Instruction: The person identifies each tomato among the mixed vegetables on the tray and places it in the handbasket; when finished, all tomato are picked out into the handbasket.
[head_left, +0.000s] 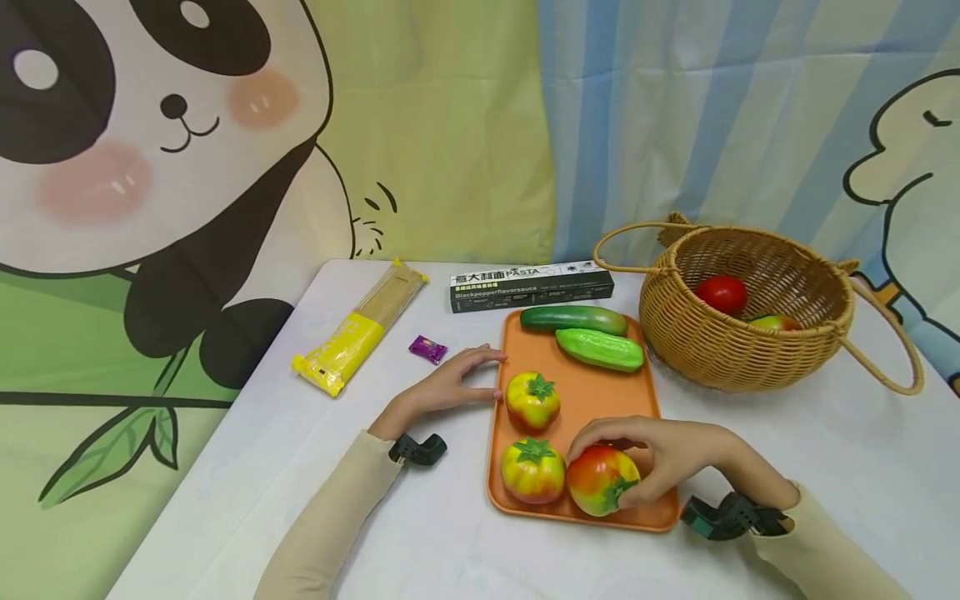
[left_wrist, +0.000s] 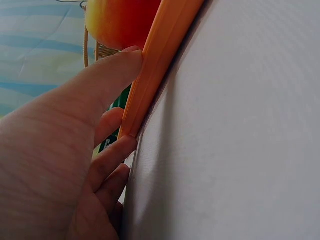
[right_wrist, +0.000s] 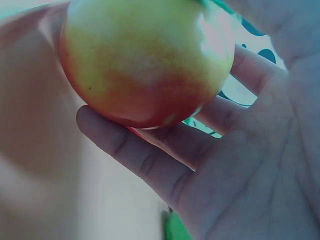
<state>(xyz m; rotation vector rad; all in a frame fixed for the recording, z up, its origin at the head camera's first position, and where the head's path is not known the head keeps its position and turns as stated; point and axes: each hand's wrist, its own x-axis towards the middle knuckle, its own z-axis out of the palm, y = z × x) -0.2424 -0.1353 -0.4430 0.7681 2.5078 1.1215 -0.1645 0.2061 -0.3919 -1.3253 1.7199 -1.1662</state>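
Note:
In the head view my right hand [head_left: 660, 454] grips a red-and-yellow toy tomato [head_left: 600, 475] at the front right of an orange tray [head_left: 585, 400]. Its green leafy top tilts toward the thumb. The right wrist view shows the fingers curved round this tomato [right_wrist: 150, 65]. My left hand [head_left: 450, 383] touches the tray's left edge, its fingers and thumb spread along the rim [left_wrist: 155, 60]. Two more yellow-red tomatoes, one behind [head_left: 531, 404] and one in front [head_left: 531, 479], sit on the tray's left side. A dark green cucumber [head_left: 573, 319] and a lighter green ridged vegetable [head_left: 600, 350] lie at its back.
To the right stands a wicker basket [head_left: 735, 358] with a red tomato [head_left: 722, 295] and another yellow-green-red one [head_left: 776, 322] inside. A black-and-white pasta box [head_left: 531, 287] lies behind the tray. Left are a yellow noodle pack [head_left: 360, 329] and a purple wrapped sweet [head_left: 427, 349].

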